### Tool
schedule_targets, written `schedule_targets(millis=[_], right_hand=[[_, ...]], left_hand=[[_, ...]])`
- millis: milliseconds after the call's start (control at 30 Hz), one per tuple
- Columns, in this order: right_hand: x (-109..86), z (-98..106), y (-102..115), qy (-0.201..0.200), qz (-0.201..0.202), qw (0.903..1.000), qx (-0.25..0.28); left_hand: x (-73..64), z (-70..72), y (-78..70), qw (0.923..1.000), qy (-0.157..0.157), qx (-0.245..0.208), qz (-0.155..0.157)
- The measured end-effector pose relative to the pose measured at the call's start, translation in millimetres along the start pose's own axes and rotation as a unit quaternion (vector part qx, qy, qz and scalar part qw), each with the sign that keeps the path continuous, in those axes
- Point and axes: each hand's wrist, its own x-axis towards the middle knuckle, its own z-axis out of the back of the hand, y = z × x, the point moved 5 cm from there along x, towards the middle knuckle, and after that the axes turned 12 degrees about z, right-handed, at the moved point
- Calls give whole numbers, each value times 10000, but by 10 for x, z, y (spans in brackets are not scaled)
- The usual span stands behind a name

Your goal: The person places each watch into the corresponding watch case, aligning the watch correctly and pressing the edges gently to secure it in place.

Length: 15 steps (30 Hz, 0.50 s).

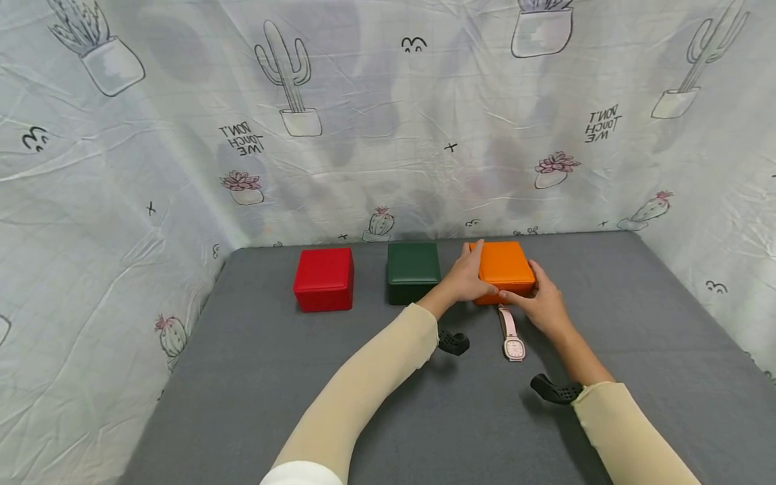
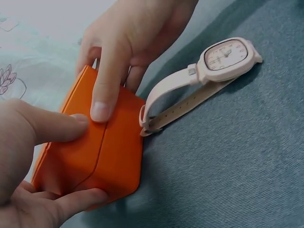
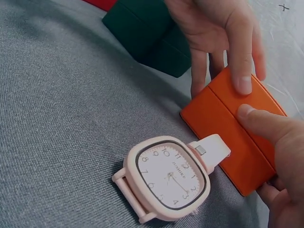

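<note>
An orange box point(image 1: 502, 264) with a lid seam around it stands on the grey cloth. My left hand point(image 1: 469, 277) grips its left side, thumb on the front face. On the right side my right hand point(image 1: 547, 306) holds the same box, its thumb also on the front, close to the left thumb. In both wrist views the thumbs press near the seam point(image 3: 223, 102), and the lid is down. A pale pink wristwatch point(image 1: 512, 340) lies just in front of the box, dial up, its strap end point(image 2: 151, 128) right at the box's front face.
Left of the orange box stands a green box point(image 1: 413, 266), and farther left a red box point(image 1: 324, 276). A patterned curtain point(image 1: 388, 135) hangs behind the grey cloth-covered table point(image 1: 254, 377). Black wrist mounts point(image 1: 554, 391) stick out from the sleeves.
</note>
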Motion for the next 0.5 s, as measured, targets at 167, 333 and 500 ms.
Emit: schedule_targets(millis=[167,333,500], right_hand=[[-5,-8,3,-59,57,10000,19],[-22,2,5,-153,91,9998,-92],[-31,13,-9,-170,66,9993,-327]], left_hand=[[-21,-35,66,9985,75,-489,250],[-31,-49,111,9965,8,-803,237],[-26,-34,121,9962,-97,-859,108]])
